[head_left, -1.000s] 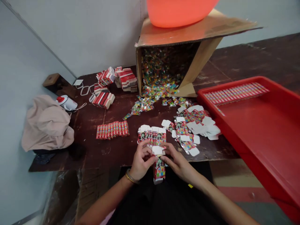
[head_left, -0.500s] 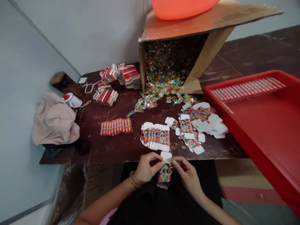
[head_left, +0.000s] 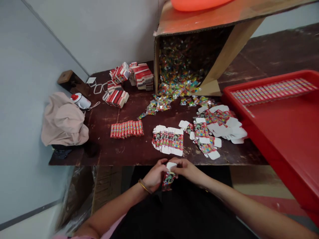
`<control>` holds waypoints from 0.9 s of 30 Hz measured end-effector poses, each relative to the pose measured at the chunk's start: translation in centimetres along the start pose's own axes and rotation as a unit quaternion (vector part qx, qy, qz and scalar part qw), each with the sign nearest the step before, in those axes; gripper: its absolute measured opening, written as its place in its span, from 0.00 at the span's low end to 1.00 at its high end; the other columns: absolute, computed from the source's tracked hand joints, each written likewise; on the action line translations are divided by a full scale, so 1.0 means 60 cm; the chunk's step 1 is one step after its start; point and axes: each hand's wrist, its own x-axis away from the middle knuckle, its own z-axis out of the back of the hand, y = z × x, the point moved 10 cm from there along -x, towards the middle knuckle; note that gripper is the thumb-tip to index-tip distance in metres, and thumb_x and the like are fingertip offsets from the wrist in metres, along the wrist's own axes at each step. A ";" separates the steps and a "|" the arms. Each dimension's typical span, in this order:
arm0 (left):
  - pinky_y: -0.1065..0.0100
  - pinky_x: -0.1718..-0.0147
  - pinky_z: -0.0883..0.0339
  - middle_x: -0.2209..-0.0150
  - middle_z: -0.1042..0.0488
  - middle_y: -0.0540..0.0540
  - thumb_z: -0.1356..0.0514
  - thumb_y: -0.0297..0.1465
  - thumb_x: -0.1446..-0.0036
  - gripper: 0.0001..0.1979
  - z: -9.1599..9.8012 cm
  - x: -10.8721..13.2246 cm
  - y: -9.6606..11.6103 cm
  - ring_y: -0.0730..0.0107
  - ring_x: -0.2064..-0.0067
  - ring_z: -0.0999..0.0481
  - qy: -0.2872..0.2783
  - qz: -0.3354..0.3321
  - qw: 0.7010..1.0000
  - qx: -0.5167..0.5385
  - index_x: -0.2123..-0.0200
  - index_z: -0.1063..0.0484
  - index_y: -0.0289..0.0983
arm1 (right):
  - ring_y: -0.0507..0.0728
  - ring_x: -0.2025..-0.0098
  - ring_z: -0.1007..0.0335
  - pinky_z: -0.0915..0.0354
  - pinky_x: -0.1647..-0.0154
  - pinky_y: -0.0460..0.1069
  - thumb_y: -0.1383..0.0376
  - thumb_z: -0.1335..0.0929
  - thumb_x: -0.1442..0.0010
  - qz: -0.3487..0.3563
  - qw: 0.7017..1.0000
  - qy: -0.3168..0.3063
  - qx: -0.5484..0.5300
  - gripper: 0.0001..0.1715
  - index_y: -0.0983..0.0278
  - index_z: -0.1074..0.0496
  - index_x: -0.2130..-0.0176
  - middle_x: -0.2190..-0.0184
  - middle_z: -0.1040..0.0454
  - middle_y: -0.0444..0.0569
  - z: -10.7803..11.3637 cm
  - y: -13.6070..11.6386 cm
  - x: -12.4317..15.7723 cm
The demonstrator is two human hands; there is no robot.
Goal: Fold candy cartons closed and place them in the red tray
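A small printed candy box (head_left: 168,178) with a raised white end flap is held over my lap, just below the table's front edge. My left hand (head_left: 156,176) grips its left side, thumb near the flap. On the right, my right hand (head_left: 184,170) pinches the box close to its top. Whether the box holds anything cannot be seen. Beyond my hands lies a fanned row of flat box blanks (head_left: 168,140). Farther left stands a row of closed red candy boxes (head_left: 127,129). Loose unfolded boxes (head_left: 216,126) are heaped to the right.
A cardboard carton (head_left: 186,28) on its side spills wrapped candies (head_left: 164,99) onto the table. At right, a red tray (head_left: 281,129) holds a row of boxes. Bundled blanks (head_left: 141,76), a white bottle (head_left: 81,101) and a beige cloth (head_left: 64,122) are on the left.
Both hands have shifted slightly left and come closer together around the box. My right hand has turned inward, its fingers now at the box's top. The camera view has shifted somewhat.
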 end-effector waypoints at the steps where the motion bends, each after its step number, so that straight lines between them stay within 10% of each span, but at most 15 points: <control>1: 0.69 0.66 0.38 0.66 0.29 0.47 0.43 0.25 0.63 0.28 0.001 0.001 -0.001 0.69 0.67 0.29 -0.006 0.006 1.000 0.016 0.54 0.38 0.35 | 0.54 0.67 0.36 0.38 0.66 0.47 0.58 0.29 0.49 0.050 0.997 0.010 0.050 0.13 0.66 0.24 0.69 0.67 0.30 0.48 0.000 -0.016 -0.001; 6: 0.65 0.68 0.35 0.66 0.25 0.42 0.45 0.32 0.56 0.23 -0.018 0.002 -0.014 0.62 0.66 0.25 -0.128 0.038 0.991 0.016 0.54 0.33 0.32 | 0.53 0.68 0.35 0.37 0.68 0.47 0.49 0.39 0.37 0.107 0.987 0.018 0.119 0.27 0.65 0.24 0.71 0.65 0.32 0.50 -0.009 -0.038 0.001; 15: 0.62 0.60 0.33 0.61 0.23 0.35 0.37 0.38 0.51 0.21 0.002 0.014 -0.025 0.57 0.59 0.23 -0.177 0.010 0.983 -0.054 0.58 0.27 0.28 | 0.55 0.67 0.31 0.36 0.64 0.49 0.51 0.30 0.45 0.085 0.982 0.054 0.159 0.19 0.65 0.21 0.70 0.68 0.28 0.50 0.006 -0.028 -0.023; 21: 0.64 0.57 0.33 0.58 0.24 0.38 0.34 0.38 0.51 0.20 0.018 0.023 -0.021 0.63 0.60 0.24 -0.171 -0.003 0.981 -0.097 0.57 0.26 0.32 | 0.56 0.68 0.30 0.35 0.65 0.50 0.51 0.30 0.44 0.084 0.984 0.026 0.153 0.19 0.65 0.21 0.70 0.70 0.27 0.49 0.005 -0.018 -0.036; 27: 0.65 0.58 0.34 0.64 0.24 0.42 0.33 0.42 0.53 0.22 0.019 0.014 -0.016 0.66 0.62 0.25 -0.139 -0.054 0.987 -0.066 0.59 0.25 0.32 | 0.60 0.51 0.35 0.38 0.48 0.56 0.59 0.37 0.35 0.238 0.928 0.005 0.286 0.16 0.58 0.24 0.54 0.53 0.30 0.53 -0.031 -0.067 0.020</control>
